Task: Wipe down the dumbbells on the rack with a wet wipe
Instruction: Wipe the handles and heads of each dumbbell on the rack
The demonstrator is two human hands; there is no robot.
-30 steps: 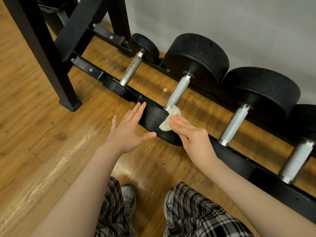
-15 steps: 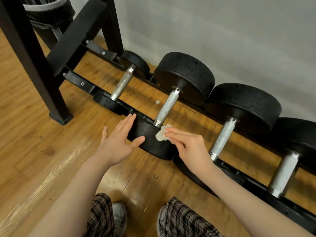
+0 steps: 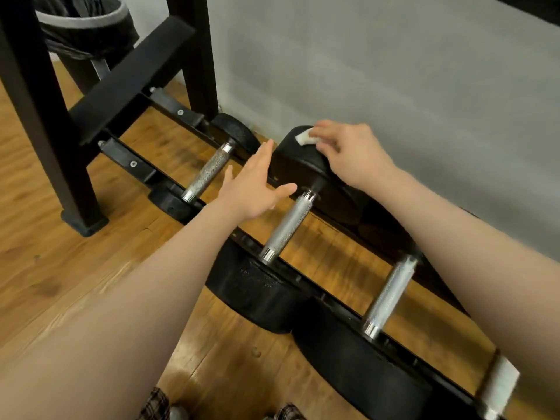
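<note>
We see our right hand [image 3: 348,153] reaching over the far head of the second dumbbell [image 3: 300,165], its fingers [image 3: 325,128] curled down and pressing a small white wet wipe [image 3: 304,138] against the top of that black head, close to the grey wall [image 3: 394,86]. The wipe sits just under our right fingertips, its edge peeking out toward the left. Our left hand [image 3: 251,189] hovers beside the same head, fingers straight and spread, holding nothing; whether the fingertips touch the head's side we cannot tell, since the frame is blurred there. Below our left fingers runs the knurled silver handle [image 3: 288,227] of this dumbbell, sloping toward us to its near head [image 3: 257,295], which rests on the front rail of the rack [image 3: 145,174]. To the left of our left fingers lies a smaller dumbbell [image 3: 209,171], its handle resting across the two rails. To the right, beneath our right forearm, a third dumbbell [image 3: 388,295] lies alongside, with its near head touching the near head of the second one. A further silver handle [image 3: 500,386] shows at the lower right edge, blurred. The rack's black upright legs [image 3: 45,131] stand well to the left of both hands on the wooden floor [image 3: 60,268], and a dark bin [image 3: 88,28] with a grey rim shows behind them. At the bottom edge we glimpse plaid fabric [image 3: 157,404].
</note>
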